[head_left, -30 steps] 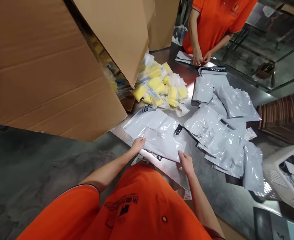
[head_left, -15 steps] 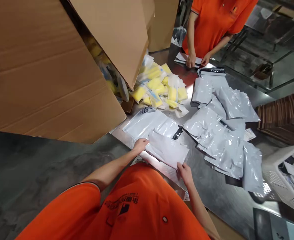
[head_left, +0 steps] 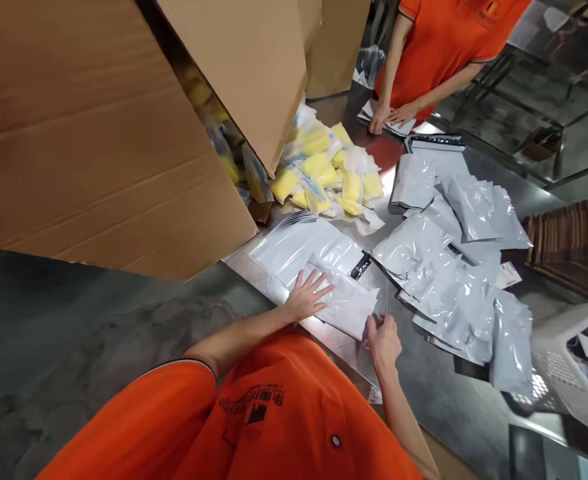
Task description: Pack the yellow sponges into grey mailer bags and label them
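Observation:
My left hand [head_left: 307, 298] lies flat with fingers spread on a folded white plastic mailer bag [head_left: 347, 303] at the front edge of the metal table. At the bag's right end is my right hand [head_left: 384, 340], its fingers curled together. Whatever those fingers hold, if anything, is too small to make out. Behind the folded bag lies a stack of flat white mailer bags [head_left: 294, 243], with a black strip [head_left: 361, 265] at its right end. Beyond that is a heap of yellow items in clear wrappers [head_left: 324, 173].
A large cardboard box [head_left: 99, 133] spills the yellow packets at left. Filled mailer bags [head_left: 439, 280] are piled to the right, near a white perforated basket [head_left: 569, 360] and stacked cardboard [head_left: 574, 240]. Across the table, a co-worker's hands [head_left: 389, 119] press on another white bag.
My left hand has let go of the bag's left edge and moved right, flattening on top of it. My right hand has shifted slightly right and curled. The co-worker's hands are now pressed down.

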Demonstrator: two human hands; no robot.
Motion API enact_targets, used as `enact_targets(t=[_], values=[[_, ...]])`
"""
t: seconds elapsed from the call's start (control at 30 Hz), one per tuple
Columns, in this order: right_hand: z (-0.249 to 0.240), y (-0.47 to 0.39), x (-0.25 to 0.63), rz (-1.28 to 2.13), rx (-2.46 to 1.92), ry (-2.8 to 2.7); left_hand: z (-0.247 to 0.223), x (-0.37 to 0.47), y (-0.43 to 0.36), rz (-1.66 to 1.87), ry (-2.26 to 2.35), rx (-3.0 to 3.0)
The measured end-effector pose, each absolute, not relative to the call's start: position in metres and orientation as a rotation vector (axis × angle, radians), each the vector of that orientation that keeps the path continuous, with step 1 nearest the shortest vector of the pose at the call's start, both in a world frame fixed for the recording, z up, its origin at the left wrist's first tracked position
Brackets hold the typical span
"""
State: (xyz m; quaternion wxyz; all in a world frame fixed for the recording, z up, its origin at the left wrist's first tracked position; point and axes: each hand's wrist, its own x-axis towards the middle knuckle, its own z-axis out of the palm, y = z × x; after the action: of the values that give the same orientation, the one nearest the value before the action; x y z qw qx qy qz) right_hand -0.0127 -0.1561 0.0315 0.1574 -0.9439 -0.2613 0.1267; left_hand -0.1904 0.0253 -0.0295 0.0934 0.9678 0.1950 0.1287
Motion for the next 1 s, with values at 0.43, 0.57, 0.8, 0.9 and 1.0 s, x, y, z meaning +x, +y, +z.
enact_targets(t=[0.43,0.57,0.8,0.9,1.0], values=[[0.039,-0.034,-0.024,0.281,-2.499,-1.592,-0.024,-0.186,0.041,0.386,0.632,2.841],[0.05,0.008,-0.036,0.438,-2.409,-1.851,-0.017,-0.192,0.039,0.453,0.693,2.805],[0.043,0.024,-0.038,0.675,-2.339,-1.96,-0.013,-0.194,0.037,0.485,0.765,2.702],[0.043,0.018,-0.037,0.725,-2.312,-1.987,-0.021,-0.192,0.042,0.524,0.758,2.669],[0.043,0.013,-0.036,0.719,-2.337,-1.99,-0.023,-0.195,0.045,0.55,0.754,2.633]])
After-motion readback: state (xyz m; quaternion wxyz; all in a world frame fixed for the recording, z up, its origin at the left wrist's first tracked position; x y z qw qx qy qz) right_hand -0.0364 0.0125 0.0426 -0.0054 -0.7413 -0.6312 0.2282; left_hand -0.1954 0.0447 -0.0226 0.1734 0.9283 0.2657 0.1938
